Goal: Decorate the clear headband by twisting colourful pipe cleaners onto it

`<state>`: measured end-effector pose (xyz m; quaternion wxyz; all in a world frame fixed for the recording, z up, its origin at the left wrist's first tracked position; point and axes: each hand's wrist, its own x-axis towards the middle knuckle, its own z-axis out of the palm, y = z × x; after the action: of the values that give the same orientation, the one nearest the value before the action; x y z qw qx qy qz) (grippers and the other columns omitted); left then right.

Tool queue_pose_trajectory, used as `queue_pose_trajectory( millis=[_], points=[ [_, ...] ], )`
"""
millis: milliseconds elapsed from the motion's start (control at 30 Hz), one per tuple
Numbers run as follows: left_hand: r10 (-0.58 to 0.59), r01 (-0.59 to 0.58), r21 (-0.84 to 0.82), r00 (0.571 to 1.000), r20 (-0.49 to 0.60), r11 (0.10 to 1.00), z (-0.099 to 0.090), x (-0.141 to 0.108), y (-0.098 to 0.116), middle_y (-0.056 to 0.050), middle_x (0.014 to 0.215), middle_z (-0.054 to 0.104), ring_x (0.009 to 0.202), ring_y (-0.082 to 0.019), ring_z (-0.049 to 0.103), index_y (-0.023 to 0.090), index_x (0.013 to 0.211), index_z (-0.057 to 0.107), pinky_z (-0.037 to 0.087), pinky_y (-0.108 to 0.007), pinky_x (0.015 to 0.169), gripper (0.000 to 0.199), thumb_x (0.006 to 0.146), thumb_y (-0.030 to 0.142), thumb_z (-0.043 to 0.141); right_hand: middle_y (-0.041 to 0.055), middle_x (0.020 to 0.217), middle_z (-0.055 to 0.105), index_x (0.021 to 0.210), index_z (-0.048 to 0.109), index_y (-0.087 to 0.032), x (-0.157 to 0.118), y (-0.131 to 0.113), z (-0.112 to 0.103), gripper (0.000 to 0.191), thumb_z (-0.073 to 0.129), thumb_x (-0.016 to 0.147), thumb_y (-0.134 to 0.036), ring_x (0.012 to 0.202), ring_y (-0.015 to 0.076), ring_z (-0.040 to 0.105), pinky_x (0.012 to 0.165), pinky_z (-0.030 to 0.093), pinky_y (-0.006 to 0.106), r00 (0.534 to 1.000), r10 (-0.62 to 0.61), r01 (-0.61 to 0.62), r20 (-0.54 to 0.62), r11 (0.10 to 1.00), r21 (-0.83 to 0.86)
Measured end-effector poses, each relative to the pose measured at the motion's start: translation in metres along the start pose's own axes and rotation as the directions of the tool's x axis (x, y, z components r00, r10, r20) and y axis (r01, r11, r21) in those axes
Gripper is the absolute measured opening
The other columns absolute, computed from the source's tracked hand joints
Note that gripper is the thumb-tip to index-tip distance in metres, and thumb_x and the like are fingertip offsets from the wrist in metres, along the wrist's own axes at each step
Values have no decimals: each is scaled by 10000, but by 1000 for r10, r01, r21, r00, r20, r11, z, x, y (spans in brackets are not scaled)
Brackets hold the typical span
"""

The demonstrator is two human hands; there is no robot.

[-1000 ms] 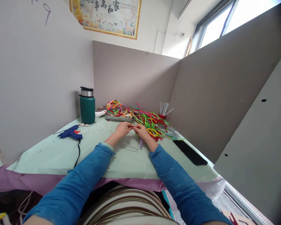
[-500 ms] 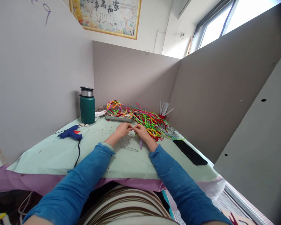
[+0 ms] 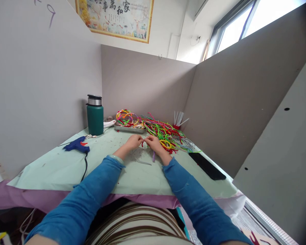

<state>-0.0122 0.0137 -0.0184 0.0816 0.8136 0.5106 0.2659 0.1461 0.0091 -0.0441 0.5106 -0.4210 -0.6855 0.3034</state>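
Observation:
Fingertips nearly together, my left hand (image 3: pixel 135 140) and my right hand (image 3: pixel 153 143) are both closed in a pinch over the middle of the table. A short piece of red pipe cleaner (image 3: pixel 142 144) shows between them; the rest is hidden by the fingers. Beneath my right hand a purple fuzzy piece (image 3: pixel 153 157) points down; whether it is held or lies on the cloth I cannot tell. A thin grey strand (image 3: pixel 143 162) rests on the cloth nearer to me. Just beyond my right hand is a heap of colourful pipe cleaners (image 3: pixel 163 131).
A metal tray (image 3: pixel 129 129) with colourful pipe-cleaner pieces stands at the back. To the left are a green bottle (image 3: pixel 95 119) and a blue glue gun (image 3: pixel 77 145) with its cord. A black phone-like slab (image 3: pixel 207 166) lies right, near white sticks (image 3: pixel 177 118) in a red holder. Partitions surround the table.
The red piece now shows below the fingertips, where little of it was visible before. My hands have stayed almost in place.

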Motion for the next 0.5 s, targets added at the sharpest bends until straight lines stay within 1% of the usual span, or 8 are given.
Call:
queue_pose_trajectory(
  millis=[100, 167, 233, 333, 400, 467, 500],
  points=[
    [-84, 93, -169, 995, 60, 981, 1, -1, 0, 9, 514, 526, 515, -117, 467, 140, 686, 641, 329, -224, 509, 256, 825, 312, 514, -38, 510, 471, 630, 551, -169, -2, -2, 0, 257, 619, 686, -410, 511, 102, 413, 501, 319, 238, 1000, 8, -8, 15, 1000, 20],
    [-134, 168, -312, 983, 126, 935, 1, -3, 1, 41, 430, 424, 422, -103, 393, 152, 666, 584, 310, -228, 459, 248, 830, 323, 509, -41, 514, 468, 638, 549, -170, -3, -5, 0, 262, 619, 689, -417, 511, 100, 407, 501, 316, 237, 1000, 7, -7, 24, 1000, 25],
    [-151, 222, -444, 970, 189, 868, -1, -6, 3, 57, 392, 369, 374, -95, 344, 169, 650, 524, 296, -229, 426, 235, 836, 311, 500, -44, 517, 465, 646, 545, -172, -4, -7, 0, 260, 616, 694, -418, 507, 96, 399, 499, 311, 236, 1000, -1, 0, 31, 999, 35],
    [-132, 279, -599, 952, 277, 751, -4, -9, 5, 59, 390, 354, 352, -85, 319, 181, 635, 469, 281, -225, 399, 241, 848, 294, 482, -51, 516, 451, 648, 529, -181, -5, -10, -1, 262, 615, 698, -424, 489, 91, 382, 488, 299, 236, 999, -7, 3, 49, 997, 76],
    [-122, 316, -665, 939, 322, 677, -5, -10, 5, 54, 420, 377, 350, -77, 315, 178, 639, 461, 279, -223, 392, 241, 852, 288, 478, -55, 515, 441, 645, 516, -186, -5, -11, -1, 278, 618, 698, -438, 471, 85, 362, 474, 286, 238, 998, 0, -6, 65, 994, 105],
    [-124, 338, -692, 932, 341, 638, -6, -9, 5, 47, 449, 404, 349, -71, 316, 174, 643, 463, 284, -224, 391, 236, 854, 279, 476, -58, 515, 434, 645, 508, -189, -5, -11, -1, 291, 623, 696, -452, 457, 81, 346, 462, 273, 239, 997, 4, -13, 77, 992, 122],
    [-125, 338, -693, 932, 339, 637, -6, -9, 6, 45, 452, 409, 349, -70, 319, 173, 644, 467, 288, -225, 392, 234, 854, 275, 473, -60, 514, 432, 644, 505, -190, -5, -12, -1, 296, 624, 695, -456, 452, 80, 342, 457, 268, 239, 997, 4, -14, 79, 992, 127]
  ],
)
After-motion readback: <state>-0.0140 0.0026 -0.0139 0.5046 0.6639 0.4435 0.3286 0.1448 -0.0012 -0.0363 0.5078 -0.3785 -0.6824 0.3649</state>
